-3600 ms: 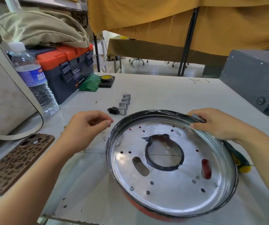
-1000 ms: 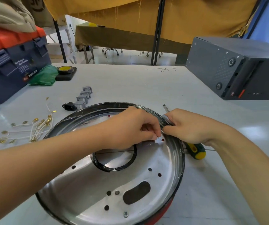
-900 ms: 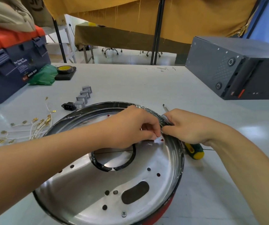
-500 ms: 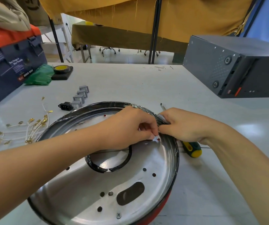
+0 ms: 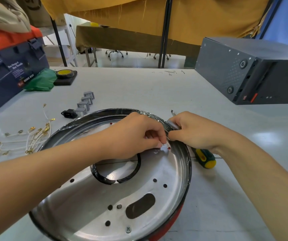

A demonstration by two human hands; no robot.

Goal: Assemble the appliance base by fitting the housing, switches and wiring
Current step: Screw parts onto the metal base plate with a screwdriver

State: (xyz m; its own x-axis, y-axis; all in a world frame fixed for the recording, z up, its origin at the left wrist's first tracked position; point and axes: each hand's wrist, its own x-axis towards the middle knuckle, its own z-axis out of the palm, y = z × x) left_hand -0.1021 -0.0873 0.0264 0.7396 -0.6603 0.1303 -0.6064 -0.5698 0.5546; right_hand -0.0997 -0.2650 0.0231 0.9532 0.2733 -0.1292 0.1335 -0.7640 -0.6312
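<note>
The round metal housing (image 5: 94,202), silver inside and red outside, lies open side up on the table. At its far right rim my right hand (image 5: 195,133) grips a grey switch (image 5: 172,125) against the wall from outside. My left hand (image 5: 136,134) reaches inside the rim opposite it, and its thumb and fingertips pinch a small part that is too small to identify. Several more grey switches (image 5: 85,103) and a black power socket (image 5: 68,114) lie beyond the housing. White wires with brass terminals (image 5: 26,138) lie at the left.
A green and yellow screwdriver (image 5: 205,158) lies under my right wrist beside the housing. A blue and orange toolbox (image 5: 9,66), a green cloth (image 5: 40,81) and a tape roll (image 5: 65,73) stand at the back left. A dark computer case (image 5: 254,73) is at the back right.
Since the oldest frame my left hand has come from the table to the inside of the rim by my right hand. Over the last second both hands stay at that spot.
</note>
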